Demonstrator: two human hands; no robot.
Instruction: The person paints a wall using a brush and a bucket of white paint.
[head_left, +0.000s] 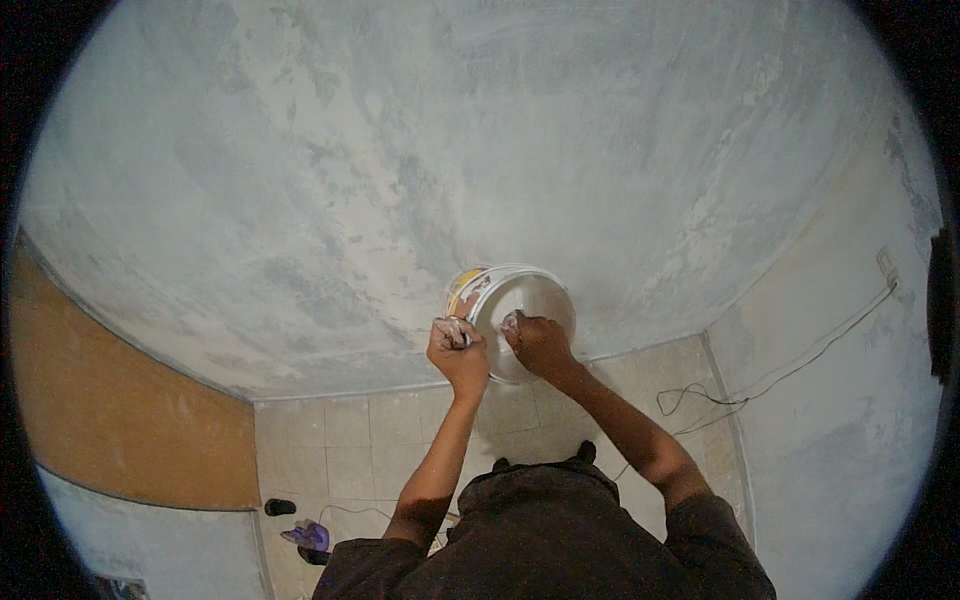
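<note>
A white plastic paint bucket (556, 294) with a yellow and brown printed side is tilted so that its round mouth faces me. Whitish material coats its inside. My left hand (459, 356) is closed at the left edge of the rim, its fingers smeared white. Over the mouth of the bucket is my right hand (538, 343), with curled fingers and pale smears on the fingertips. Whether anything sits in those right fingers is hidden from this angle.
A patchy grey-white plastered wall (480, 150) rises just beyond the bucket. Tan floor tiles (349, 427) lie below. A thin cable (817, 345) runs from a wall socket (887, 266) down to the floor at right. A black object (280, 508) and a purple item (319, 535) lie at lower left.
</note>
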